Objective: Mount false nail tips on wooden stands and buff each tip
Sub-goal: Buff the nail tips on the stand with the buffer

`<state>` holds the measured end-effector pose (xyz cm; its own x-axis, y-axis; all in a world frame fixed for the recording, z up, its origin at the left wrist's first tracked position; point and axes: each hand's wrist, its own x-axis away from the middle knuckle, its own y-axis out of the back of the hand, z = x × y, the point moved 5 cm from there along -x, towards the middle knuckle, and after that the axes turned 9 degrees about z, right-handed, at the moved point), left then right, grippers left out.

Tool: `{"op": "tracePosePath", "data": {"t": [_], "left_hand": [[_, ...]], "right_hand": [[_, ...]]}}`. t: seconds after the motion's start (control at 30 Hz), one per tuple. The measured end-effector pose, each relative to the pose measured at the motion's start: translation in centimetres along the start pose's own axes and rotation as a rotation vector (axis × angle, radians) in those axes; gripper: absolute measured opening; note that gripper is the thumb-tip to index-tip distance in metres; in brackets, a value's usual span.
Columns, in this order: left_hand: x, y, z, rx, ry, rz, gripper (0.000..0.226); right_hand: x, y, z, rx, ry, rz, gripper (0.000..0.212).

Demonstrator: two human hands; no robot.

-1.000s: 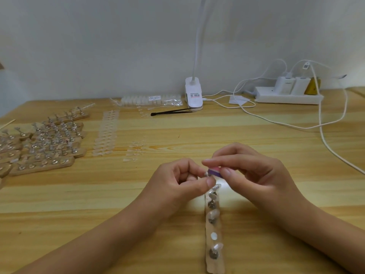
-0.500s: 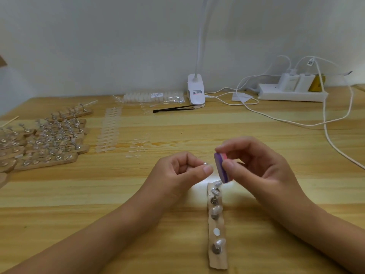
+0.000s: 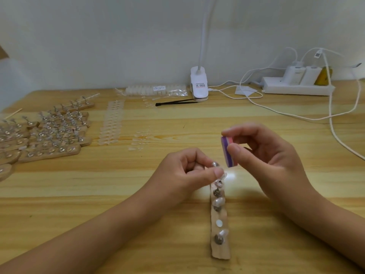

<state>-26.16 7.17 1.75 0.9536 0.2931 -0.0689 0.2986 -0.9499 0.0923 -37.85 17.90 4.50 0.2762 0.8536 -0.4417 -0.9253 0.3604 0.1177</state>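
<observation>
Left hand [image 3: 189, 171]: pinches nail tip [image 3: 224, 175] at wooden stand's [image 3: 220, 252] 12 o'clock end
Right hand [image 3: 264, 155]: grips buffer block [image 3: 227, 152], just 1 o'clock of tip
Axis: wooden stand runs 12 to 6

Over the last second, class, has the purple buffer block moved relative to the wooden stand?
Yes. The buffer block, pinched in the right hand, has drawn away from the far end of the wooden stand, up and right in view, turning on edge.
</observation>
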Motion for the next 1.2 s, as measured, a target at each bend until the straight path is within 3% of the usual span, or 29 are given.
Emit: {"op": "tracePosePath", "data": {"t": [0.13,0.7,0.77,0.87,1.0,1.2], "left_hand": [[-0.2,0.5,0.2,0.04,0.002,-0.046,0.01],[-0.2,0.5,0.0,0.064,-0.006,-0.059,0.011],[-0.1,0.1,0.1,0.013,-0.012,-0.004,0.012],[0.0,-0.7,0.0,-0.052,-0.015,0.075,0.011],[0.0,-0.3,0.0,-0.04,0.014,0.041,0.018],[-0.1,0.4,-0.2,0.061,0.031,-0.032,0.017]], "right_hand": [[0.6,-0.8,0.1,0.05,0.031,0.084,0.018],[0.4,-0.8,0.0,0.094,0.032,0.088,0.018],[0.3,-0.8,0.0,0.097,0.043,0.087,0.017],[-0.3,-0.8,-0.3,0.021,0.03,0.03,0.022],[-0.3,1.0,-0.8,-0.153,-0.018,-0.093,0.027],[0.1,1.1,-0.6,-0.16,-0.021,-0.042,0.015]]}}
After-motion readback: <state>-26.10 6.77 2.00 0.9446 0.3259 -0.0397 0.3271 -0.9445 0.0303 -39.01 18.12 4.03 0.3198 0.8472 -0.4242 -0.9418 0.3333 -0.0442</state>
